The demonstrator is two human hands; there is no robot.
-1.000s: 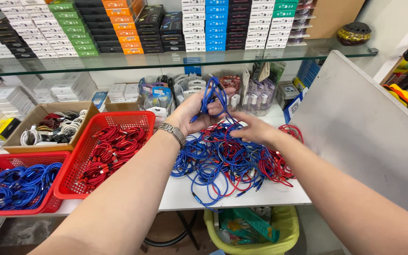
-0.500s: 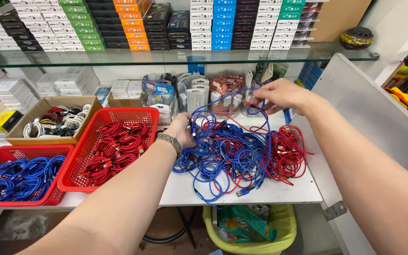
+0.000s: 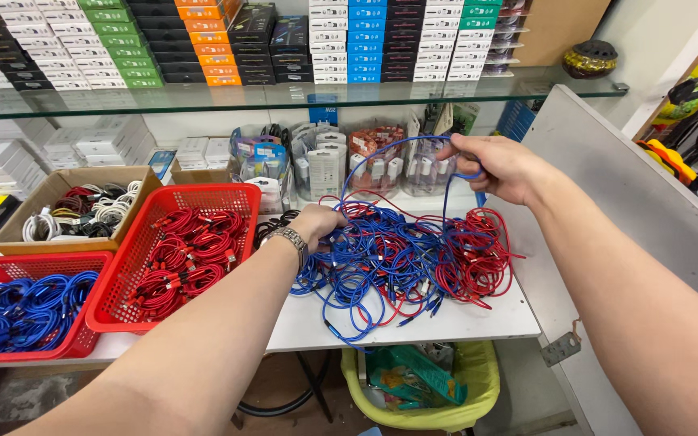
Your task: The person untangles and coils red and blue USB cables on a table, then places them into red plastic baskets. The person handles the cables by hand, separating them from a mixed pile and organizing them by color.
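A: How far has the sorting got?

B: Partway, I'd judge. The red plastic basket of coiled red cables (image 3: 178,254) left of centre is well filled, and the second red basket of blue cables (image 3: 22,311) at the lower left holds a fair layer. But the tangled heap of blue and red cables (image 3: 409,258) on the white tabletop (image 3: 454,321) in the middle of the frame is large, both colours mixed.

A: And the hands?

B: The right hand (image 3: 501,165), upper right of centre, is pinched shut on one thin blue cable (image 3: 381,153), lifted in an arc above the heap. The left hand (image 3: 317,226), with a metal wristwatch (image 3: 288,240), rests fingers curled on the heap's left edge; whether it grips a strand, I cannot tell.

A: Anything else sorted?

B: A brown cardboard box of white and dark cables (image 3: 74,210) at the left.
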